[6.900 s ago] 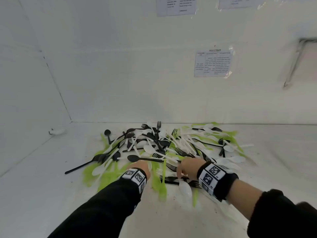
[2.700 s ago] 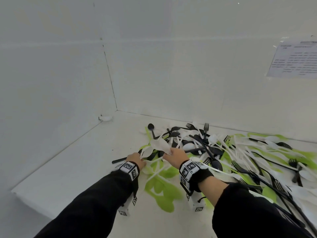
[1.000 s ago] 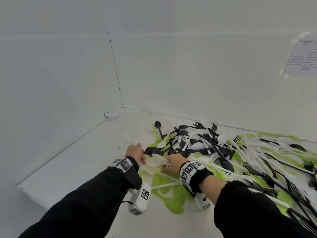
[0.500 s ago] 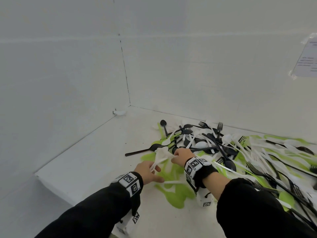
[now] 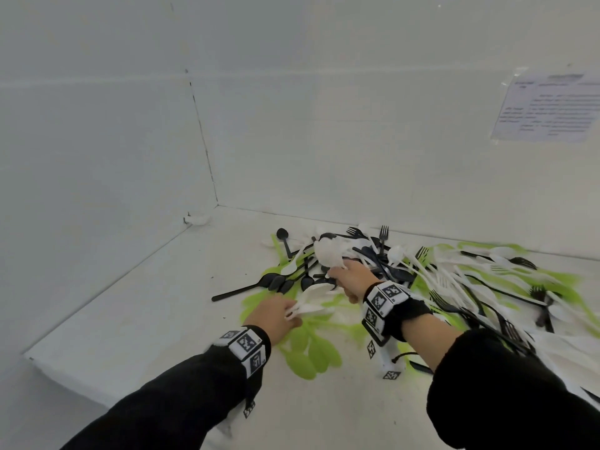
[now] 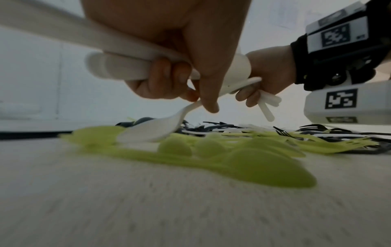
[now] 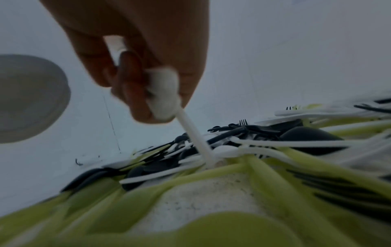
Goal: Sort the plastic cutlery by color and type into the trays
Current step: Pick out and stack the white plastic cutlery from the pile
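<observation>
A heap of black, white and green plastic cutlery [image 5: 438, 280] lies on the white table. My left hand [image 5: 279, 315] [image 6: 180, 78] grips a bundle of white spoons [image 5: 310, 300] [image 6: 118, 66] and pinches the handle of one more white spoon [image 6: 154, 129] whose bowl touches the green spoons [image 5: 311, 352] [image 6: 243, 160]. My right hand [image 5: 352, 277] [image 7: 148, 90] holds several white spoons, their bowls [image 5: 328, 253] raised over the heap, and pinches a white spoon [image 7: 192, 132] standing on end in the pile. No tray is in view.
The table [image 5: 136, 319] ends in a front-left edge near my left arm. White walls close the back and left, meeting at a corner [image 5: 211, 190]. A printed sheet [image 5: 548, 108] hangs on the back wall at right. A black spoon [image 5: 246, 287] points left out of the heap.
My right hand has moved forward over the heap with its white spoons. My left hand has stayed at the heap's near left edge and now pinches one more white spoon.
</observation>
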A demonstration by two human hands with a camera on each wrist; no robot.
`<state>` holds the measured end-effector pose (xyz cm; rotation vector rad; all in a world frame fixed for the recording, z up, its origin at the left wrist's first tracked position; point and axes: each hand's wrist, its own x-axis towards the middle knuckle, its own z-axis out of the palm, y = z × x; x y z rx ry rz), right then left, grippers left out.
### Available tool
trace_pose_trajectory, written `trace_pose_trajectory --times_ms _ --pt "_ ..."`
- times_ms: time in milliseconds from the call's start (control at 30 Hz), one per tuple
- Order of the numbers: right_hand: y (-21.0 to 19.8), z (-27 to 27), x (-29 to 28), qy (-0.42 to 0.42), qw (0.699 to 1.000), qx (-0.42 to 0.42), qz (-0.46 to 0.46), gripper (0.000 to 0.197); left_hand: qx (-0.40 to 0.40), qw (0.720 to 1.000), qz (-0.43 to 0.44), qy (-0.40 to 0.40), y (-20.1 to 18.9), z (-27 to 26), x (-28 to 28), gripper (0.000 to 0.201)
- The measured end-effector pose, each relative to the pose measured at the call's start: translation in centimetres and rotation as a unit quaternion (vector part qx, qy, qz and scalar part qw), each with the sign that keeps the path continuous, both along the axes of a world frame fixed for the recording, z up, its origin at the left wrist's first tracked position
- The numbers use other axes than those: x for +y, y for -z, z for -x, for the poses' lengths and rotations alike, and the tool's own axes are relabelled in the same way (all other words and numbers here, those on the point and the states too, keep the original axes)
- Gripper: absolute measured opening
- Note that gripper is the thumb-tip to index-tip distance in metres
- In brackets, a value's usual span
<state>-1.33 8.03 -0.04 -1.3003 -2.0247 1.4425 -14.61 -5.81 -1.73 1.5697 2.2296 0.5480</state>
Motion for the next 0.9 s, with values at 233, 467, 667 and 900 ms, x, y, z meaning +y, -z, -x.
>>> trace_pose_trajectory --times_ms 233,467,667,900 --pt "-0.9 -1.5 -1.0 0.003 0.946 0.129 0.299 0.032 -0.055 0.991 -0.115 0.040 -1.0 -1.0 1.4 0.019" --pt "-0.1 -1.6 -2.2 -0.067 0.931 0.079 0.351 0.032 -0.207 0.959 -0.175 0.084 -1.3 -3.1 2.7 0.009" --pt "0.6 -1.5 -1.3 0.058 0.936 0.167 0.305 0.025 -0.310 0.930 -0.192 0.050 -1.3 -4.0 3.9 0.018" --pt "1.1 -1.8 1.4 0.243 0.928 0.253 0.122 0.019 -0.522 0.835 -0.079 -0.153 -1.3 -4.5 6.2 0.037"
